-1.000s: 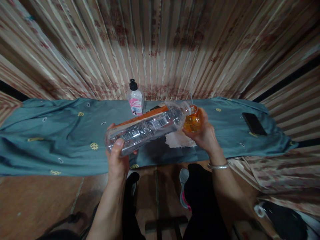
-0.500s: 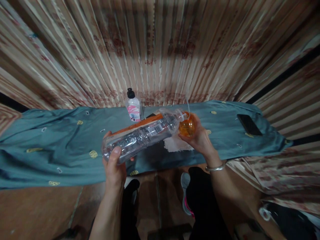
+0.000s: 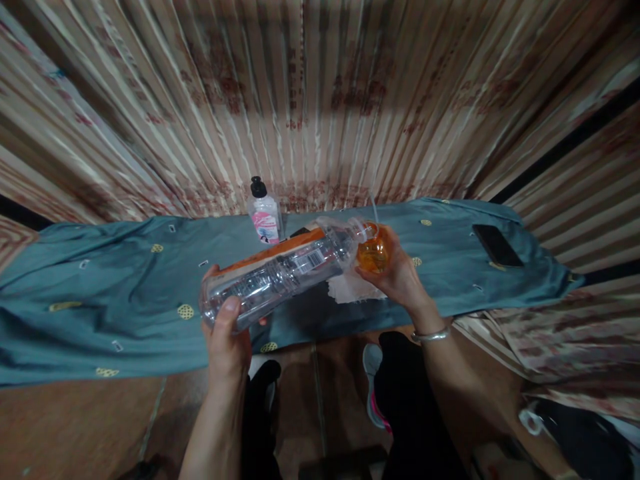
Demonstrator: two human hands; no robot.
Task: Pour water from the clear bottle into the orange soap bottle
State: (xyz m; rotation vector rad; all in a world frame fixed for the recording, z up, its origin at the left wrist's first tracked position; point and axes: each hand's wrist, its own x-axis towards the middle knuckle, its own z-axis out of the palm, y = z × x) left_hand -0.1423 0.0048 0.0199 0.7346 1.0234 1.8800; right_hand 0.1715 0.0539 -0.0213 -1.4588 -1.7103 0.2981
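Note:
My left hand (image 3: 229,333) is wrapped round the base of a large clear plastic bottle (image 3: 280,273) with an orange and white label. The bottle lies tilted, its neck pointing right and slightly up. At its mouth, my right hand (image 3: 400,270) grips a small rounded amber container (image 3: 373,255). A thin clear tube or straw (image 3: 375,207) rises beside the container's top. The bottle's mouth meets or overlaps the container's opening; whether they touch I cannot tell. Under the hands lies a piece of white paper or tissue (image 3: 353,287).
A clear bottle with a black cap and pink label (image 3: 265,223) stands at the back of the teal cloth (image 3: 130,293). A dark phone (image 3: 497,245) lies at the right. Behind hangs a pleated patterned curtain (image 3: 320,133). A small dark object (image 3: 301,233) is partly hidden behind the large bottle.
The bottle's base and my left hand have shifted very slightly left. Both hands keep their grip, and the view has moved a little.

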